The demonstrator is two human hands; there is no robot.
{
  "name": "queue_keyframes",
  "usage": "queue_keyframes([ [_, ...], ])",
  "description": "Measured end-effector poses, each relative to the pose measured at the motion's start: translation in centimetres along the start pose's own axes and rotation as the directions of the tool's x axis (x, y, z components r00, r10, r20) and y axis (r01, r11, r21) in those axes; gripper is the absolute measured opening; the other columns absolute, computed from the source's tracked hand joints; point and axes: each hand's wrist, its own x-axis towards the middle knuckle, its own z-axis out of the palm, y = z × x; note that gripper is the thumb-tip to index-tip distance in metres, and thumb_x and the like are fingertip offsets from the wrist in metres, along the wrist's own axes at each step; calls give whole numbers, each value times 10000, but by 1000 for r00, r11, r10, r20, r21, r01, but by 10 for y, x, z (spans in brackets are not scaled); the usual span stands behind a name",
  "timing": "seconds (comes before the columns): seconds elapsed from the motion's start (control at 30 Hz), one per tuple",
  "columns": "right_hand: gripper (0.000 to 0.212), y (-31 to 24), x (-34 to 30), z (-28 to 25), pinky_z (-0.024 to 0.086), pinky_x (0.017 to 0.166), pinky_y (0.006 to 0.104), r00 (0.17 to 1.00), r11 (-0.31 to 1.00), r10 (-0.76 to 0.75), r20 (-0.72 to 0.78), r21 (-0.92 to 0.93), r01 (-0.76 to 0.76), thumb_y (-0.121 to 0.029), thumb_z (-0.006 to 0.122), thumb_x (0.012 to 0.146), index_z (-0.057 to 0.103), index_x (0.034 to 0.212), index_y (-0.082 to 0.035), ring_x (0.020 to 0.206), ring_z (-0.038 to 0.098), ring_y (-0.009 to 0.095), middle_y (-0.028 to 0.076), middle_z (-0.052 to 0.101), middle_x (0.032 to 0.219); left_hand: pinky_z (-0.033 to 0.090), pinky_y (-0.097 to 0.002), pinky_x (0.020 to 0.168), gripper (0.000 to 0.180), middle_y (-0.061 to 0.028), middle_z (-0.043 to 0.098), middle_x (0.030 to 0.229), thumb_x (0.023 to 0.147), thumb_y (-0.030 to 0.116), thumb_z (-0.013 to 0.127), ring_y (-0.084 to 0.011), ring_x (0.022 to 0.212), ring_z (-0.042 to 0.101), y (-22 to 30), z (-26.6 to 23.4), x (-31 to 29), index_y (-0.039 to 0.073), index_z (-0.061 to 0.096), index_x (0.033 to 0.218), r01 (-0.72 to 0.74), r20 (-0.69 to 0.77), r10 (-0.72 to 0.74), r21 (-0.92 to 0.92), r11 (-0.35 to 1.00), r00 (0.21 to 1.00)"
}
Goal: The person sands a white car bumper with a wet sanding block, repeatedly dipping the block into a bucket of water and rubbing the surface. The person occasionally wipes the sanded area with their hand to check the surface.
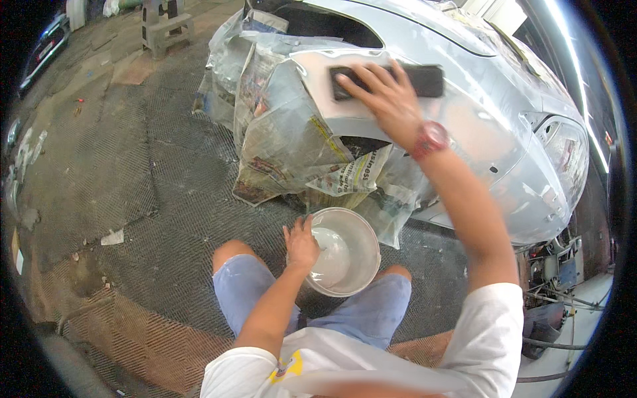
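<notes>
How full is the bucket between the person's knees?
Partly full: the bucket holds cloudy, pale liquid at the bottom, with bare inner wall showing above it. The exact depth cannot be told.

Dark ridged floor (179, 172), stool (158, 32), tube light (576, 63)

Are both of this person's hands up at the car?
No, the right hand holds a black block against the car, while the left hand is at the bucket.
</notes>
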Motion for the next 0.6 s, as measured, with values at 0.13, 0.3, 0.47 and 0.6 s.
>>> queue_keyframes([
  [0.13, 712, -24, 68, 17, 364, 1301, 604, 997, 1000, 27, -67, -11, -28, -50, 663, 990, 560, 1681, -186, 1502, 557, 299, 103, 587, 1640, 219, -657, 1384, 791, -253, 544, 1666, 969, 100, 737, -412, 1511, 580, 0, -1, -1, 125, 475, 1716, -26, -9, 27, 33, 999, 1000],
  [0.3, 730, -3, -4, -15, 423, 1210, 599, 973, 1000, -25, 231, 19, 21, -145, 680, 989, 532, 1703, -173, 1480, 569, 326, 149, 602, 1608, 263, -672, 1364, 823, -256, 540, 1673, 948, 106, 789, -424, 1508, 581, -1, -1, 0, 113, 474, 1709, -2, -12, 2, -12, 1000, 1000],
  [0.47, 699, -16, 49, -2, 447, 1178, 589, 990, 998, 46, 134, -44, -40, -148, 690, 982, 561, 1669, -155, 1418, 599, 323, 143, 610, 1593, 252, -678, 1366, 831, -268, 533, 1674, 959, 111, 788, -439, 1519, 567, -1, -4, -2, 112, 458, 1722, -25, -11, 24, -12, 1000, 1000],
  [0.6, 776, -27, 85, 9, 447, 1184, 554, 995, 996, 91, 31, 9, -91, -28, 646, 980, 499, 1723, -192, 1431, 579, 338, 155, 584, 1621, 229, -670, 1379, 817, -267, 525, 1682, 975, 113, 777, -443, 1535, 553, 0, -7, -2, 109, 454, 1725, -2, 39, 1, 18, 1000, 999],
])
